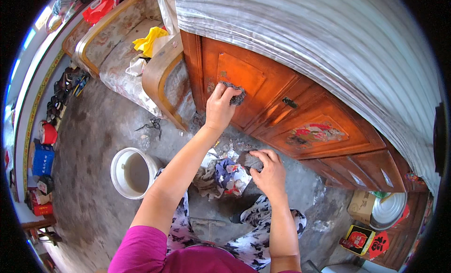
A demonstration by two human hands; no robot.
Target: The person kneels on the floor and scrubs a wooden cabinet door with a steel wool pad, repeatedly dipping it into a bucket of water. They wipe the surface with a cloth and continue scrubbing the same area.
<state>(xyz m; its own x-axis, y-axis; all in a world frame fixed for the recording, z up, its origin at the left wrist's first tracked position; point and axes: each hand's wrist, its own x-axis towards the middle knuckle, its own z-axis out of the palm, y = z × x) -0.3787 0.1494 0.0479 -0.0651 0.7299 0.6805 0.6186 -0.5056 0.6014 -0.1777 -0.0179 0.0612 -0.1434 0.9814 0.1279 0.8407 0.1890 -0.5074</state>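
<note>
My left hand (220,106) is raised against the orange wooden cabinet door (263,92) and presses a dark grey scouring pad (236,95) onto its panel. My right hand (268,169) hovers lower, in front of my knees, with its fingers closed on a small dark grey piece (249,159) that I cannot make out clearly. Below both hands a crumpled patterned rag (225,175) lies on the concrete floor by the cabinet's base.
A white bucket (123,158) of murky water stands on the floor to my left. A wooden-armed sofa (157,73) with a yellow cloth (149,40) is beyond it. A metal basin (389,211) on a cardboard box and red packets sit at the lower right; shoes line the left wall.
</note>
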